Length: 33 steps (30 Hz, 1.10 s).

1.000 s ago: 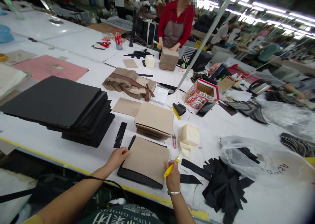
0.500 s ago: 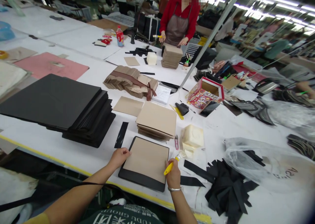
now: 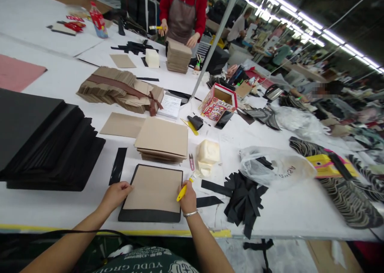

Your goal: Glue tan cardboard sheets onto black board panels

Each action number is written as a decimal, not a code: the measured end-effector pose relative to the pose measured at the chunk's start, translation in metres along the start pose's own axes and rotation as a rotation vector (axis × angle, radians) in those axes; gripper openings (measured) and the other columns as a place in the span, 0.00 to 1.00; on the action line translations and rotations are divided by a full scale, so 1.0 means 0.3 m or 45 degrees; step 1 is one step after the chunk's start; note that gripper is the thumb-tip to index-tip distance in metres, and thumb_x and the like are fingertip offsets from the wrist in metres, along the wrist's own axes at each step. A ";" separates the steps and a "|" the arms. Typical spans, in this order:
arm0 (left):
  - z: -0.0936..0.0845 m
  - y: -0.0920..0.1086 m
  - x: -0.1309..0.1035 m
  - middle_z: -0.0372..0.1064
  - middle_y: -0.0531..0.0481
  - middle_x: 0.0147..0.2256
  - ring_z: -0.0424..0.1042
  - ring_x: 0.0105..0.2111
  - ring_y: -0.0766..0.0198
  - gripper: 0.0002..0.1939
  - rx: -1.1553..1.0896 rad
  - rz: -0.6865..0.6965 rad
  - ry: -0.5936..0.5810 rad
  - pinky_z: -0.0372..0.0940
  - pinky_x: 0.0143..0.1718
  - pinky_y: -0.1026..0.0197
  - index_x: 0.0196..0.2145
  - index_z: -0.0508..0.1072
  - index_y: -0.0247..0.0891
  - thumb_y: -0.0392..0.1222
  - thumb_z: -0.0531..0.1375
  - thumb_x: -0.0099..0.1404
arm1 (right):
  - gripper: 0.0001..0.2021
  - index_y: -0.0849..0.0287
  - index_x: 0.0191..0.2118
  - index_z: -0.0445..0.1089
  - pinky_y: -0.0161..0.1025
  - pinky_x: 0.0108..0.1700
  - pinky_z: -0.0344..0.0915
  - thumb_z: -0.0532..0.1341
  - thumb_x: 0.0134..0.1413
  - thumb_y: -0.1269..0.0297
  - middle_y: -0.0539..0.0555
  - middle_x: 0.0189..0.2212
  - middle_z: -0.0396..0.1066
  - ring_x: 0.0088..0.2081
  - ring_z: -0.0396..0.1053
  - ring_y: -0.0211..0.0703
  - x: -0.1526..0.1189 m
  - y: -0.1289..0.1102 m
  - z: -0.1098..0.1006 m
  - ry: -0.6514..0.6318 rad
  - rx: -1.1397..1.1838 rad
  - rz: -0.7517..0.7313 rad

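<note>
In front of me a tan cardboard sheet (image 3: pixel 152 191) lies on a slightly larger black sheet (image 3: pixel 150 215), whose dark border shows most along the near side. My left hand (image 3: pixel 117 195) pinches at the left edge of the cardboard, fingers closed. A yellow-handled brush (image 3: pixel 182 193) is gripped in my right hand (image 3: pixel 189 200), its bristles pointing away, over the sheets' right edge. Just beyond lies a stack of tan cardboard (image 3: pixel 162 137). Pink thread snips (image 3: pixel 191 161) and a cream-coloured block-shaped container (image 3: pixel 208 152) are near the brush tip.
Left is a tall stack of black sheets (image 3: pixel 39 141); a black strip (image 3: pixel 118 166) lies beside it. Right are a heap of black strips (image 3: pixel 244 201) and a plastic bag (image 3: pixel 276 167). A slanted metal pole (image 3: pixel 216 43) rises beyond. Across the table stands a co-worker (image 3: pixel 183 15) holding a brush.
My view has swung right, so the table's things appear further left. Both hands keep nearly the same places on the sheets, and the brush stays in my right hand.
</note>
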<state>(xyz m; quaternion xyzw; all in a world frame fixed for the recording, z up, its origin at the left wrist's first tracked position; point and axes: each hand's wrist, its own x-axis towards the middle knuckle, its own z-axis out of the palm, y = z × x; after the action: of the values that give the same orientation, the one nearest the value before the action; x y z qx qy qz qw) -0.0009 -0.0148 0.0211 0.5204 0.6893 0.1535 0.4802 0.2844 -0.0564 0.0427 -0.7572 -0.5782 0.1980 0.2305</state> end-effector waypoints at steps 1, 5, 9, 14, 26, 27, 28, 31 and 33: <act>0.000 -0.001 0.002 0.61 0.56 0.14 0.62 0.19 0.65 0.16 0.003 0.005 0.007 0.53 0.21 0.66 0.18 0.66 0.38 0.54 0.55 0.49 | 0.06 0.57 0.35 0.57 0.34 0.27 0.57 0.49 0.52 0.63 0.47 0.21 0.61 0.22 0.62 0.39 0.001 0.002 0.002 -0.002 -0.004 0.007; -0.006 0.015 0.008 0.64 0.54 0.17 0.64 0.21 0.64 0.16 0.168 0.050 0.016 0.54 0.23 0.66 0.19 0.67 0.37 0.52 0.53 0.51 | 0.06 0.57 0.36 0.58 0.33 0.26 0.55 0.49 0.52 0.64 0.47 0.21 0.61 0.22 0.62 0.38 0.008 0.014 0.015 -0.046 -0.040 0.017; -0.031 0.074 0.008 0.68 0.52 0.21 0.67 0.25 0.64 0.15 0.543 0.124 -0.061 0.55 0.25 0.67 0.21 0.69 0.36 0.47 0.50 0.55 | 0.06 0.58 0.36 0.58 0.33 0.26 0.53 0.49 0.52 0.65 0.48 0.22 0.62 0.23 0.62 0.38 0.020 0.018 0.024 -0.103 -0.115 -0.009; -0.088 0.136 0.042 0.70 0.48 0.24 0.68 0.27 0.62 0.11 0.749 0.121 -0.134 0.56 0.27 0.65 0.21 0.71 0.36 0.45 0.55 0.52 | 0.08 0.59 0.37 0.59 0.32 0.24 0.49 0.51 0.51 0.64 0.48 0.21 0.61 0.22 0.59 0.37 0.040 0.020 0.022 -0.185 -0.246 -0.029; 0.064 0.167 -0.034 0.46 0.41 0.60 0.43 0.59 0.54 0.28 1.010 0.973 0.068 0.39 0.58 0.49 0.58 0.53 0.35 0.48 0.49 0.62 | 0.11 0.60 0.41 0.60 0.51 0.46 0.60 0.49 0.51 0.74 0.62 0.50 0.59 0.50 0.57 0.50 -0.025 0.001 0.112 0.114 -0.091 -0.664; 0.093 0.146 -0.038 0.44 0.41 0.60 0.41 0.60 0.53 0.31 1.034 1.059 0.072 0.36 0.58 0.48 0.58 0.51 0.35 0.52 0.48 0.62 | 0.11 0.60 0.40 0.61 0.52 0.47 0.60 0.49 0.51 0.75 0.62 0.50 0.59 0.51 0.57 0.50 -0.028 0.001 0.117 0.097 -0.075 -0.681; 0.115 0.125 -0.038 0.42 0.41 0.61 0.40 0.60 0.53 0.33 1.058 1.093 0.074 0.34 0.58 0.47 0.59 0.50 0.35 0.56 0.47 0.61 | 0.10 0.61 0.40 0.62 0.52 0.48 0.60 0.50 0.51 0.74 0.62 0.50 0.59 0.51 0.57 0.50 -0.029 -0.002 0.111 0.081 -0.070 -0.688; 0.143 0.083 -0.031 0.42 0.41 0.61 0.39 0.60 0.53 0.35 1.101 1.097 0.115 0.32 0.58 0.46 0.59 0.50 0.36 0.59 0.45 0.61 | 0.09 0.61 0.40 0.64 0.51 0.48 0.59 0.54 0.53 0.66 0.60 0.41 0.67 0.45 0.63 0.49 -0.018 -0.034 0.036 0.047 -0.069 -0.623; 0.145 0.072 -0.037 0.47 0.42 0.59 0.43 0.59 0.53 0.31 1.097 1.126 0.130 0.34 0.58 0.46 0.58 0.53 0.38 0.57 0.46 0.62 | 0.13 0.61 0.43 0.64 0.48 0.46 0.61 0.54 0.53 0.61 0.57 0.34 0.69 0.38 0.67 0.46 -0.003 -0.091 -0.031 0.061 0.029 -0.496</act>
<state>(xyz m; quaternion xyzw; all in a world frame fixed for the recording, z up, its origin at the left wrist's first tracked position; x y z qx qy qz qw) 0.0472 -0.0281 0.0205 0.8959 0.4305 0.0708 0.0842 0.2679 -0.0524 0.0659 -0.6328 -0.7059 0.1380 0.2866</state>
